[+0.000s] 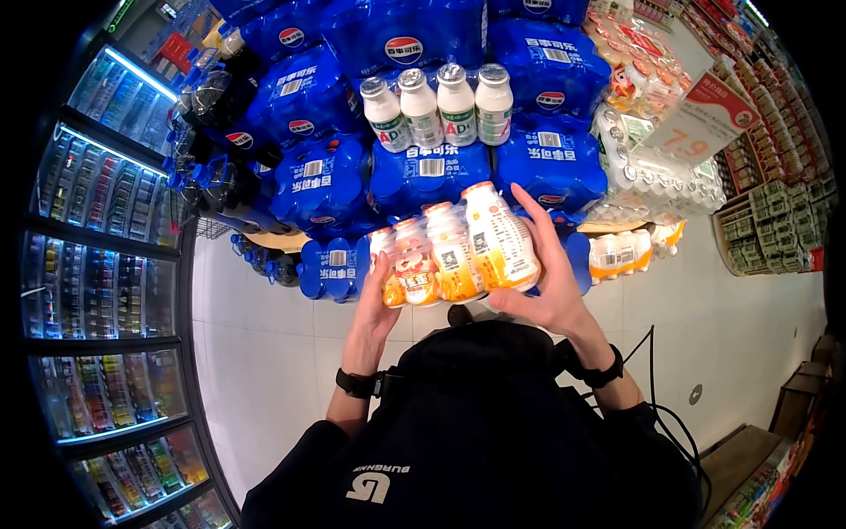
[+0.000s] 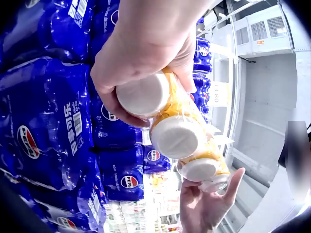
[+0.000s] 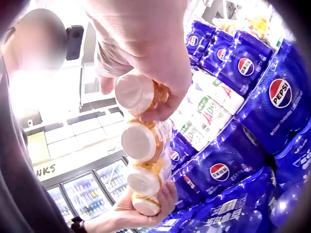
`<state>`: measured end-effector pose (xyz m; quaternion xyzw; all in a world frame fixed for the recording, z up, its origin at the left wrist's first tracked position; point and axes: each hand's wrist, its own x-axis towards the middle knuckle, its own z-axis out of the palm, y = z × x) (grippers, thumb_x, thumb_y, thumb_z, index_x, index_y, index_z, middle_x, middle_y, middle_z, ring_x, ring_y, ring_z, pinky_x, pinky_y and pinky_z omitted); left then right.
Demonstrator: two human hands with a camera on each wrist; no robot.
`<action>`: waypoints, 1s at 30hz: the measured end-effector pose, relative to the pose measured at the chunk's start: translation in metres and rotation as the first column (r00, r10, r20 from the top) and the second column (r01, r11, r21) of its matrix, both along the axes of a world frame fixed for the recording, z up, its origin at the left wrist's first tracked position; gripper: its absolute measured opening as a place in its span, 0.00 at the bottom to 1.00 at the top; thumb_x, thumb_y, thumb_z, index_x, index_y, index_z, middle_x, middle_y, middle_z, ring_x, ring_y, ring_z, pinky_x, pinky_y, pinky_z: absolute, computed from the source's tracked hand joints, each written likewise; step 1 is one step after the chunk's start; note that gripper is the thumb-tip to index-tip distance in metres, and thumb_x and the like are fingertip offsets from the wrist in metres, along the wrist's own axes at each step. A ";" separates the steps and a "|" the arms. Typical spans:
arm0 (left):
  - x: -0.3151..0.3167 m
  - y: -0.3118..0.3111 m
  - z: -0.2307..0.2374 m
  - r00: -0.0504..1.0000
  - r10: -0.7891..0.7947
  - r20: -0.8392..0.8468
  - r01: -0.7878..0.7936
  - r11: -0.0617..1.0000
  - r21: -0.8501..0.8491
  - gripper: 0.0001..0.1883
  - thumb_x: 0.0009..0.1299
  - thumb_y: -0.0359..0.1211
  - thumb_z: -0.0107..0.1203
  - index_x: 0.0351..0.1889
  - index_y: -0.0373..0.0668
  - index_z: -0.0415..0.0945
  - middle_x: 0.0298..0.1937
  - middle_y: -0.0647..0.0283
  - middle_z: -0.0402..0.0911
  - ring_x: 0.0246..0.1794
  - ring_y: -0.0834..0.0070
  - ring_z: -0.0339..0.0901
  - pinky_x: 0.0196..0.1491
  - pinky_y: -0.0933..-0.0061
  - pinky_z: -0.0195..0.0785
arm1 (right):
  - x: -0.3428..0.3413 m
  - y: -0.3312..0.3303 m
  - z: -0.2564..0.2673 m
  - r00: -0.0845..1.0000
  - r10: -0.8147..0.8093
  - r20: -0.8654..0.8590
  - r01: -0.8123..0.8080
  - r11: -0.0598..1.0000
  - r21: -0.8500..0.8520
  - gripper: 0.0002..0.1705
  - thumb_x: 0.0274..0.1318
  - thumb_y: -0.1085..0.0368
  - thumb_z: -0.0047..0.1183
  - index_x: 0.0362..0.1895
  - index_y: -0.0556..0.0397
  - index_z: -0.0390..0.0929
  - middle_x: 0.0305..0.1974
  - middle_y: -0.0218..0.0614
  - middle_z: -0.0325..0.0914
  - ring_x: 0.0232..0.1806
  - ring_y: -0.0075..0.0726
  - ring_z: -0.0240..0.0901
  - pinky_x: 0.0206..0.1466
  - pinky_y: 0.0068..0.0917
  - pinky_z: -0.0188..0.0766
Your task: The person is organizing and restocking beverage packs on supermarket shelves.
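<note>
A shrink-wrapped row of several small white drink bottles with orange labels and orange caps [image 1: 458, 247] is held up between my two hands, in front of the stacked cola. My left hand [image 1: 377, 295] grips the left end of the pack. At the other end, my right hand [image 1: 551, 286] holds the last bottle between fingers and thumb. Both wrist views show the white bottle bases [image 2: 177, 137] from below, with fingers around the end bottles. Beyond the pack, a row of white milk-drink bottles with green and red lettering [image 1: 438, 110] stands on the cola packs.
Blue cola multipacks [image 1: 432, 181] are stacked ahead. More small-bottle packs [image 1: 656, 167] and a price sign [image 1: 701, 115] are at the right. Lit drink coolers [image 1: 106, 291] line the left side. Similar orange-labelled packs [image 1: 621, 251] sit low at the right. A black cable [image 1: 679, 419] hangs beside the body.
</note>
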<state>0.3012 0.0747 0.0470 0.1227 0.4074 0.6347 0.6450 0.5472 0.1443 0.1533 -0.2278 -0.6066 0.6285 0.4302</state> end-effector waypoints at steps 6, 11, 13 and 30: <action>0.013 0.013 0.012 0.998 0.022 0.063 -0.036 0.975 0.219 0.35 0.76 0.56 0.42 0.72 0.42 0.55 0.70 0.57 0.66 0.69 0.62 0.65 0.68 0.57 0.61 | -0.020 -0.013 -0.016 0.991 -0.005 -0.134 0.009 1.000 0.029 0.57 0.39 0.61 0.77 0.71 0.55 0.55 0.62 0.40 0.67 0.63 0.31 0.65 0.66 0.31 0.63; 0.025 0.020 0.025 0.998 0.054 0.040 -0.062 0.968 0.244 0.34 0.74 0.50 0.51 0.71 0.43 0.54 0.66 0.59 0.69 0.67 0.65 0.67 0.68 0.59 0.61 | -0.047 -0.024 -0.033 0.979 -0.158 -0.132 0.141 0.982 -0.127 0.35 0.43 0.69 0.73 0.57 0.59 0.71 0.50 0.34 0.76 0.51 0.27 0.73 0.55 0.27 0.71; 0.031 0.024 0.038 1.000 0.025 -0.015 -0.020 0.955 0.296 0.32 0.73 0.45 0.55 0.69 0.42 0.56 0.64 0.59 0.71 0.64 0.68 0.69 0.65 0.63 0.64 | -0.050 -0.023 -0.029 0.938 -0.286 -0.197 0.273 0.958 -0.089 0.29 0.44 0.71 0.71 0.52 0.58 0.74 0.46 0.33 0.78 0.46 0.24 0.74 0.50 0.24 0.73; 0.070 0.030 0.068 0.932 -0.312 0.183 0.279 0.942 0.188 0.32 0.76 0.53 0.42 0.70 0.43 0.57 0.66 0.59 0.69 0.65 0.69 0.66 0.64 0.63 0.63 | -0.034 0.013 -0.025 0.856 -0.476 -0.202 0.464 0.533 0.708 0.34 0.43 0.68 0.71 0.54 0.58 0.69 0.52 0.53 0.78 0.51 0.51 0.79 0.57 0.40 0.74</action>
